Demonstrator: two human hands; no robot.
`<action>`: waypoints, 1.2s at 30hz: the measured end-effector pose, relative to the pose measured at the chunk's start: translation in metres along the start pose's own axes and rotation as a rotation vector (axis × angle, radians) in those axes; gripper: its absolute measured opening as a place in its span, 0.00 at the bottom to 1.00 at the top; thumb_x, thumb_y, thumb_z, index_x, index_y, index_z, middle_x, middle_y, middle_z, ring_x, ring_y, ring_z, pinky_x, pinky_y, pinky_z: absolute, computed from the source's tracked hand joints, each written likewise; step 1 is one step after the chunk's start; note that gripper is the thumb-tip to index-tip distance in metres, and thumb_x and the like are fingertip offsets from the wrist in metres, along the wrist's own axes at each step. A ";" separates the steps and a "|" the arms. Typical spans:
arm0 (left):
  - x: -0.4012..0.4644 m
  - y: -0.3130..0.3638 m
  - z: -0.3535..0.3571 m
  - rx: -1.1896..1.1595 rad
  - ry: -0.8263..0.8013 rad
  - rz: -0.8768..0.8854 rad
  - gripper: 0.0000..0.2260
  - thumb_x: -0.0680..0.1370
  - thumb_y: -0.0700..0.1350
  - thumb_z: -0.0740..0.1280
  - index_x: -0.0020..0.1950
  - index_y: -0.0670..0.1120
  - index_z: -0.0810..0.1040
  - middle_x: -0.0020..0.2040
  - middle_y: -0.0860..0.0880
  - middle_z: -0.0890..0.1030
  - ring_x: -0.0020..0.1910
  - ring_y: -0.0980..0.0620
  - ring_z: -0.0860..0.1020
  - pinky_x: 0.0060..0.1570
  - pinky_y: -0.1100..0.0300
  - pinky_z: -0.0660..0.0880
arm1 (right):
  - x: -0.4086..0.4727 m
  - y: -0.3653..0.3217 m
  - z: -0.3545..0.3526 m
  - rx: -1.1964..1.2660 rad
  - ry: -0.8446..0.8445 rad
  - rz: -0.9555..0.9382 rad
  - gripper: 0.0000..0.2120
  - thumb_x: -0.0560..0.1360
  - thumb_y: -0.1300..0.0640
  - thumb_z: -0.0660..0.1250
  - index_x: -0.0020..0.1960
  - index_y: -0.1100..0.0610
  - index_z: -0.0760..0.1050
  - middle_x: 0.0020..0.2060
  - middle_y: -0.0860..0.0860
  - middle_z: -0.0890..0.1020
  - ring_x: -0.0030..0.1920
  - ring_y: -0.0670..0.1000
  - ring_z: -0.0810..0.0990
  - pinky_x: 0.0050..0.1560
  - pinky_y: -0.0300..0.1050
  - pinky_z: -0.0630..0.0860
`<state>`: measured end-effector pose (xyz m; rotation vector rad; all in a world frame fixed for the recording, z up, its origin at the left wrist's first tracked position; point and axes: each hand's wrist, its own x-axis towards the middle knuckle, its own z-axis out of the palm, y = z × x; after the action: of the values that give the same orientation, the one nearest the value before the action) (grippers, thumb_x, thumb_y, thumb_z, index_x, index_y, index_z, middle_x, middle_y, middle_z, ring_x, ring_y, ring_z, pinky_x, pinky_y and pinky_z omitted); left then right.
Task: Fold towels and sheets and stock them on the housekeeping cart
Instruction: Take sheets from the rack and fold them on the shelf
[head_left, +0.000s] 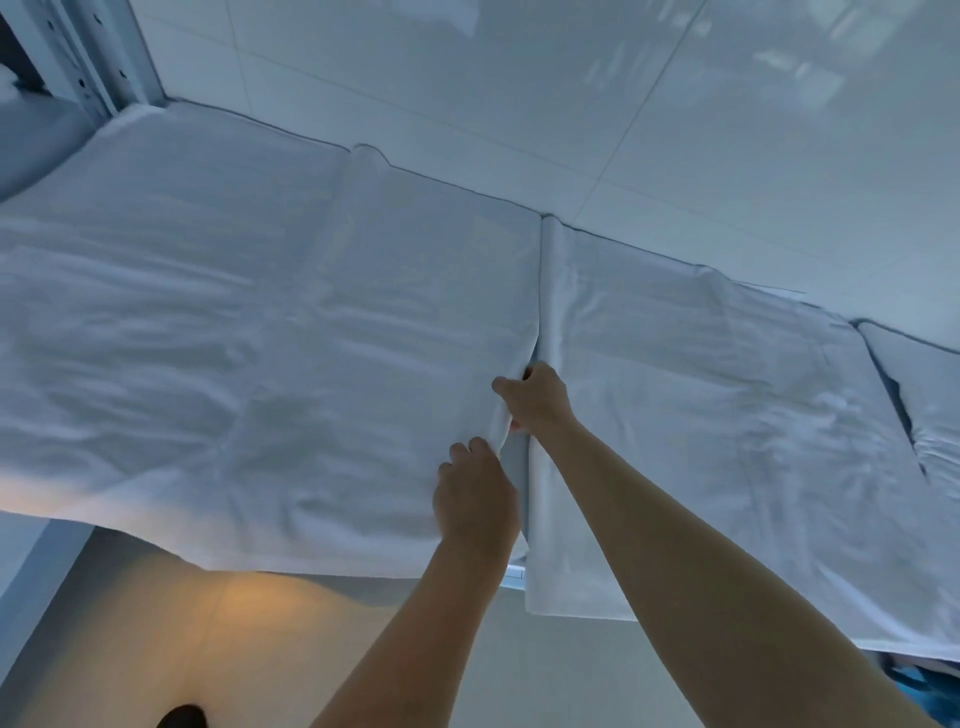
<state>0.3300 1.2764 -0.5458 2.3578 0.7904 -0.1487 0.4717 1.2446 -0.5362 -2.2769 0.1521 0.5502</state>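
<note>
Folding seems under way: left hand (475, 499) and right hand (535, 397) both pinch the large white sheet's (208, 338) mid-frame edge, which next needs drawing across.

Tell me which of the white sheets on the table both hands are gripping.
The big left sheet. The left hand and right hand pinch its right edge. The middle sheet lies flat beside it, ungripped, and the right sheet is farther off.

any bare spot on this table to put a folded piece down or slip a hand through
Almost none: white sheets cover the table. The one bare patch is the narrow gap between the left sheet and the right sheet, and the left hand and right hand crowd it, gripping the left sheet's edge.
</note>
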 end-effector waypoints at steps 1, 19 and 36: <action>0.000 -0.004 -0.001 -0.032 0.002 0.010 0.10 0.82 0.39 0.60 0.63 0.45 0.73 0.56 0.46 0.78 0.54 0.47 0.81 0.51 0.58 0.78 | 0.008 -0.005 -0.001 0.037 0.000 0.036 0.08 0.71 0.56 0.72 0.47 0.57 0.76 0.44 0.53 0.83 0.39 0.54 0.84 0.34 0.50 0.85; -0.017 -0.036 -0.011 -0.137 -0.033 0.019 0.08 0.83 0.47 0.59 0.61 0.49 0.72 0.50 0.51 0.78 0.51 0.49 0.80 0.49 0.58 0.76 | 0.097 -0.062 0.002 -0.300 0.183 -0.098 0.17 0.81 0.59 0.63 0.68 0.63 0.70 0.64 0.60 0.79 0.64 0.62 0.78 0.60 0.49 0.75; -0.048 0.071 -0.013 -0.250 -0.151 0.232 0.12 0.83 0.38 0.60 0.65 0.45 0.76 0.59 0.47 0.82 0.57 0.48 0.81 0.60 0.58 0.76 | 0.103 -0.065 -0.125 -0.390 0.388 -0.325 0.14 0.76 0.63 0.60 0.59 0.58 0.78 0.55 0.61 0.83 0.59 0.64 0.79 0.52 0.46 0.72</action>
<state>0.3310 1.2165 -0.4827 2.1516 0.4320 -0.1196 0.6246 1.2066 -0.4617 -2.6962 -0.1496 -0.0438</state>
